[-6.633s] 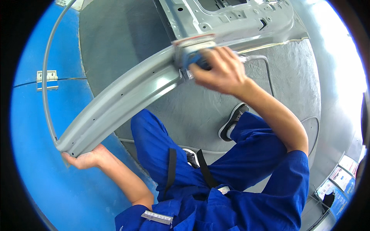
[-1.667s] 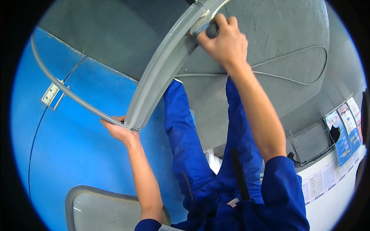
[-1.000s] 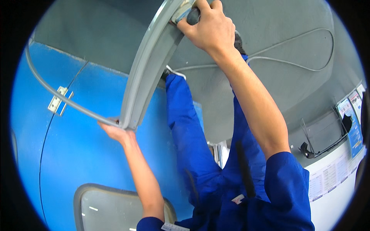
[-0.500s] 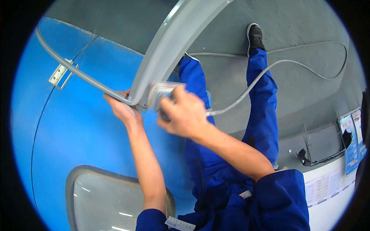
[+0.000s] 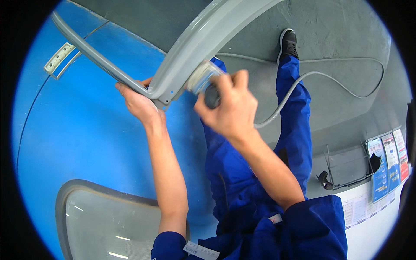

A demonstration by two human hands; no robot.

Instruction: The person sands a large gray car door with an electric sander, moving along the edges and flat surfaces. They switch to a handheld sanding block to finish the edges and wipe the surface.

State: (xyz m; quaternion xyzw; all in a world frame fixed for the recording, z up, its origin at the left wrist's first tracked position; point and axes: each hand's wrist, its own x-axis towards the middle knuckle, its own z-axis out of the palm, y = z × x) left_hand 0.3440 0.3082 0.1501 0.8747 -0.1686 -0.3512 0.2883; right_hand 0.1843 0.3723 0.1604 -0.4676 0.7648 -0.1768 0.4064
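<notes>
My left hand (image 5: 141,105) grips the lower corner of a grey curved car fender (image 5: 186,52), palm underneath and fingers partly hidden behind its edge. A narrow arm of the fender runs off to the upper left, while its broad curved part rises to the upper right. Wrapped around the black knob of a sander (image 5: 202,79) is my right hand (image 5: 234,106), slightly blurred. The sander's flat rectangular pad lies along the fender's right edge, above the corner; whether it touches is hard to tell. Its grey hose (image 5: 277,112) trails away to the right.
A blue panelled surface (image 5: 108,147) with a white handle (image 5: 60,58) and a grey-framed window (image 5: 112,225) fills the left. The hose loops over the grey floor (image 5: 338,43) past my legs. A thin metal rack (image 5: 346,184) and posters (image 5: 383,164) stand at right.
The sander in my right hand has moved up and to the right along the fender's edge. In the picture, the fender's broad part has shifted right; my left hand keeps its hold.
</notes>
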